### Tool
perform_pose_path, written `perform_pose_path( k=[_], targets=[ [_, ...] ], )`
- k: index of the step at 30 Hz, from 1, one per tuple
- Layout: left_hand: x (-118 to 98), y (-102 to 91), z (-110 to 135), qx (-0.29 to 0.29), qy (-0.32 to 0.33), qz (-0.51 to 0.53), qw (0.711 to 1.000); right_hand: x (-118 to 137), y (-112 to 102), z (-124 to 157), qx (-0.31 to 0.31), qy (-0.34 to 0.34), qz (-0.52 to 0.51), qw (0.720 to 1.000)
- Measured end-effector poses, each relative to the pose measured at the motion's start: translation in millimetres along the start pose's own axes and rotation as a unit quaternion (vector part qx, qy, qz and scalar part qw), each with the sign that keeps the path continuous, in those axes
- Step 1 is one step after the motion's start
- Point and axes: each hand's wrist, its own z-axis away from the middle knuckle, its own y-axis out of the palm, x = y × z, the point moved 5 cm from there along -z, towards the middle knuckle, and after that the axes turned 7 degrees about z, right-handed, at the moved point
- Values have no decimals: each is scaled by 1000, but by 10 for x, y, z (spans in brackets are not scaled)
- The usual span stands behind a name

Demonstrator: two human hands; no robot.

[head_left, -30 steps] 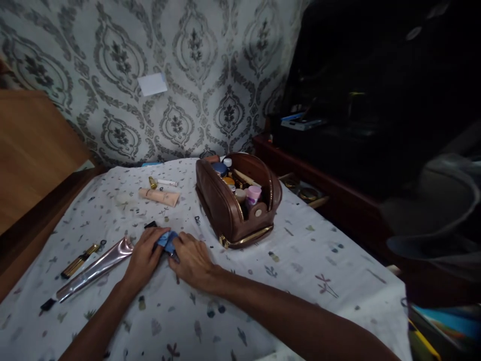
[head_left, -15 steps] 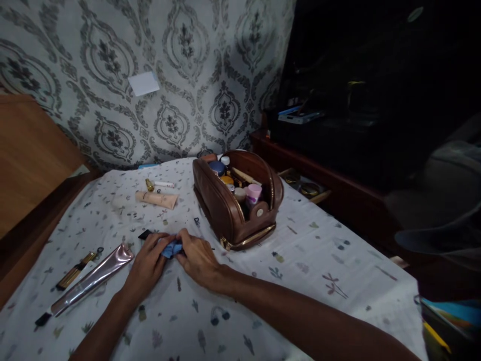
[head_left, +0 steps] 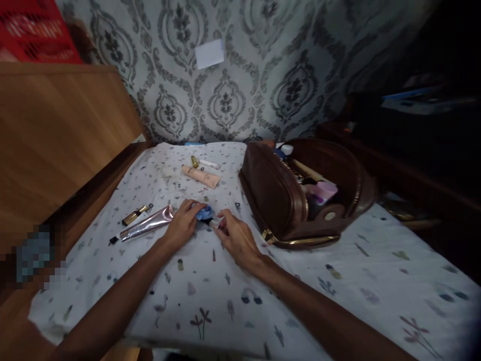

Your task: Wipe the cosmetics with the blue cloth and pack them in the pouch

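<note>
My left hand (head_left: pixel 183 220) is closed on a crumpled light-blue cloth (head_left: pixel 204 211) above the sheet. Pinched in the fingers of my right hand (head_left: pixel 238 240) is a small makeup brush (head_left: pixel 214 224) with a silver band; its black end meets the cloth. A shiny pink tube (head_left: pixel 148 224) lies just left of my left hand, and beside it rests a gold-and-black tube (head_left: pixel 134 215). Farther back are a beige squeeze tube (head_left: pixel 201 176), a small gold piece (head_left: pixel 194 161) and a white stick (head_left: pixel 209 164). To the right of my hands stands an unzipped brown cosmetic bag (head_left: pixel 276 200).
Inside the bag are a pink-capped container (head_left: pixel 323 192), a white lid (head_left: pixel 287 149) and other cosmetics. A patterned white sheet (head_left: pixel 210 296) covers the surface. A wooden panel (head_left: pixel 63 125) borders the left; dark furniture stands at right. Patterned wallpaper (head_left: pixel 225 100) is behind.
The view has swung, so everything sits differently in the picture. My hands have moved apart, and the brush now shows in my right hand, with the cloth in my left.
</note>
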Motion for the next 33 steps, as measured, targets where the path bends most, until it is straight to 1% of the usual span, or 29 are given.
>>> perform_pose_path(
  k=[8, 14, 19, 23, 29, 33],
  targets=[
    [99, -36, 5, -5, -32, -76, 997, -21, -42, 26, -11, -47, 37, 998],
    [162, -69, 7, 12, -76, -156, 985, -64, -126, 11, 11, -70, 72, 995],
    [247, -105, 20, 26, -90, -200, 975, -59, -166, 11, 22, -74, 99, 992],
    [314, -140, 33, 12, -91, -187, 978, -48, -170, 15, 30, -78, 109, 990],
    [323, -164, 48, 2, -68, -129, 989, -3, -187, 38, 45, -38, 124, 991],
    [338, -161, 60, 1, -57, -110, 992, 30, -217, 47, 44, -28, 116, 992]
  ],
)
